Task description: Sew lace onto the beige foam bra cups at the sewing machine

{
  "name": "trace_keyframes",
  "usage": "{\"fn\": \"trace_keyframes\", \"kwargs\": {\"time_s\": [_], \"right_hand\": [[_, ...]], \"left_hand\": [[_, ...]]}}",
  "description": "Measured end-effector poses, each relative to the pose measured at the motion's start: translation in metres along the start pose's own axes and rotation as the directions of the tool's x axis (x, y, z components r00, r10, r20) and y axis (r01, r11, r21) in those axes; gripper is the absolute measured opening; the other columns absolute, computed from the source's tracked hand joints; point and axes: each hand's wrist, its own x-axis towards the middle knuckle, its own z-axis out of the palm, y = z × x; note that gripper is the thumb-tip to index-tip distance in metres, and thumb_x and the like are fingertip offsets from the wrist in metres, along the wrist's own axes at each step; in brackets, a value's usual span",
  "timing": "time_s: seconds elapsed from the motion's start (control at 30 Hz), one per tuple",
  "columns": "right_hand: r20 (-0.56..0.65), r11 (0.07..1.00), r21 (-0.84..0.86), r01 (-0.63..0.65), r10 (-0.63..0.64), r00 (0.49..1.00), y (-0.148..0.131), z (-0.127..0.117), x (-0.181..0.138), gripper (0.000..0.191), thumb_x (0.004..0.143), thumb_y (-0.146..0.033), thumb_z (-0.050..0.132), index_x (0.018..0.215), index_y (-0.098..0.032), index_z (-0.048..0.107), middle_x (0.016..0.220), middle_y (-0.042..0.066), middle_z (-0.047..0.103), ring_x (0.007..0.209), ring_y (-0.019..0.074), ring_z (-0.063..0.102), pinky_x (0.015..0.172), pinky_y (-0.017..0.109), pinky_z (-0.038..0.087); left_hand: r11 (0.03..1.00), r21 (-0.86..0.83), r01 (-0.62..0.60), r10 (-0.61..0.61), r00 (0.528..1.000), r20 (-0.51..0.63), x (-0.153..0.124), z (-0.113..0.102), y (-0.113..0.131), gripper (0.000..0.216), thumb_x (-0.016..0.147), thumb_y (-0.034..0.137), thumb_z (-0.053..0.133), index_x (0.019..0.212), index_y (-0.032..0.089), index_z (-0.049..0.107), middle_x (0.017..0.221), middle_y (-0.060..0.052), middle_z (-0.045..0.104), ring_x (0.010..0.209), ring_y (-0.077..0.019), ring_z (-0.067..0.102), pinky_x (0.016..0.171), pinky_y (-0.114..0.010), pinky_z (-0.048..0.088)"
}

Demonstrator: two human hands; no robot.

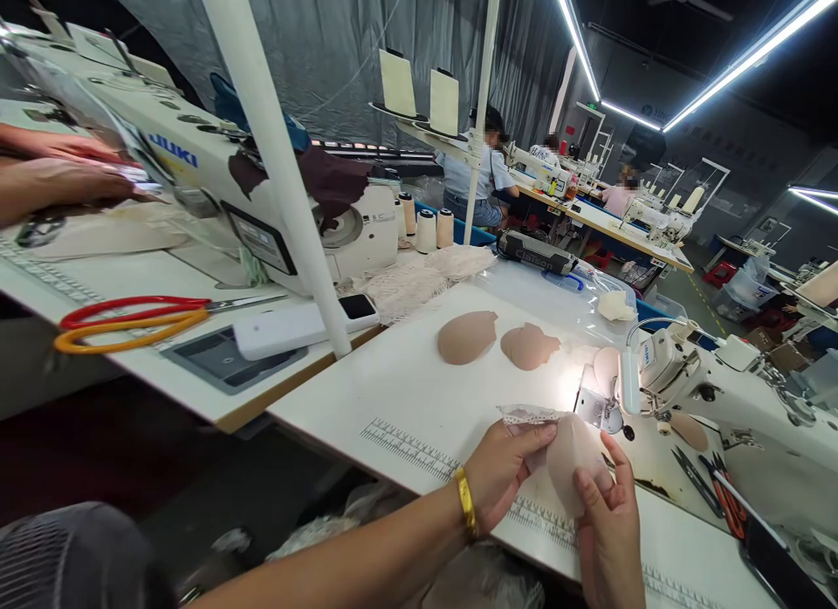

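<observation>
A thin, pale pink fabric piece point(568, 465), curved like a cup, hangs between my hands over the front of the white table. My left hand point(501, 469), with a gold bracelet at the wrist, is closed on its left side, where a dotted white lace strip point(532, 413) sticks out. Gripping the right side, my right hand point(608, 513) has its thumb against the cloth and its index finger raised behind. Just beyond is the lit needle area of a sewing machine point(681, 373). Two beige cut pieces, one rounded point(467, 337) and one notched point(529, 345), lie flat farther back.
Black snips point(697, 482) and orange-handled scissors point(730, 504) lie at the right. A white post point(275, 164) rises at the left table's corner. Beyond it are large scissors point(134, 321), a white phone-like device point(305, 324) and another person's hands point(65, 177) at a second machine.
</observation>
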Motion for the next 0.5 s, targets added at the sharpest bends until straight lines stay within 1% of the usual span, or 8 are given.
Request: {"fn": "trace_keyframes", "kwargs": {"time_s": [0.1,0.17,0.23,0.37,0.43,0.5], "right_hand": [[-0.011,1.0,0.003,0.009,-0.009,1.0,0.0,0.0,0.001,0.088,0.076,-0.043,0.085,0.147,-0.03,0.035,0.131,0.011,0.066,0.11,0.0279,0.07,0.083,0.038,0.06],[-0.024,1.0,0.004,0.008,-0.008,1.0,0.001,0.0,0.001,0.09,0.075,-0.044,0.086,0.148,-0.03,0.034,0.13,0.011,0.067,0.111,0.0283,0.07,0.084,0.039,0.06],[-0.036,1.0,0.006,0.009,-0.009,0.999,0.001,0.0,0.0,0.093,0.073,-0.044,0.087,0.148,-0.03,0.033,0.129,0.01,0.068,0.11,0.0279,0.07,0.086,0.039,0.06],[-0.031,1.0,-0.016,0.027,-0.028,0.999,0.002,0.0,-0.001,0.092,0.075,-0.044,0.086,0.149,-0.03,0.032,0.129,0.01,0.068,0.111,0.0274,0.07,0.086,0.039,0.06],[-0.028,0.999,-0.022,0.035,-0.036,0.999,0.003,0.0,-0.002,0.092,0.075,-0.044,0.085,0.149,-0.03,0.032,0.129,0.011,0.068,0.111,0.0281,0.07,0.084,0.039,0.061],[-0.033,0.999,-0.009,0.04,-0.041,0.999,0.004,0.0,-0.002,0.092,0.075,-0.044,0.085,0.149,-0.03,0.032,0.13,0.011,0.068,0.11,0.0283,0.07,0.083,0.04,0.062]], "left_hand": [[0.999,-0.018,0.028,-0.028,1.0,-0.011,0.001,0.0,-0.001,0.039,0.058,0.031,0.093,0.09,0.013,0.08,0.093,-0.01,0.078,0.092,-0.0252,0.071,0.087,-0.033,0.055],[0.998,-0.03,0.048,-0.048,0.999,-0.012,0.001,0.002,-0.001,0.033,0.06,0.03,0.091,0.084,0.011,0.078,0.089,-0.011,0.077,0.088,-0.0235,0.07,0.082,-0.031,0.054],[0.997,-0.05,0.052,-0.052,0.999,0.005,0.0,0.004,-0.001,0.03,0.063,0.031,0.089,0.082,0.011,0.077,0.086,-0.01,0.076,0.084,-0.0217,0.069,0.079,-0.03,0.054],[0.998,-0.041,0.042,-0.036,0.992,0.122,0.0,0.011,-0.003,0.037,0.071,0.038,0.088,0.093,0.011,0.076,0.092,-0.01,0.076,0.086,-0.021,0.069,0.083,-0.03,0.053],[0.999,-0.017,0.042,-0.039,0.99,0.138,0.001,0.013,-0.006,0.042,0.069,0.04,0.091,0.096,0.011,0.076,0.093,-0.011,0.076,0.087,-0.0218,0.07,0.084,-0.03,0.053],[0.998,-0.006,0.056,-0.054,0.991,0.124,0.003,0.014,-0.009,0.046,0.065,0.04,0.093,0.096,0.011,0.077,0.092,-0.011,0.076,0.087,-0.0226,0.07,0.084,-0.031,0.053]]}}
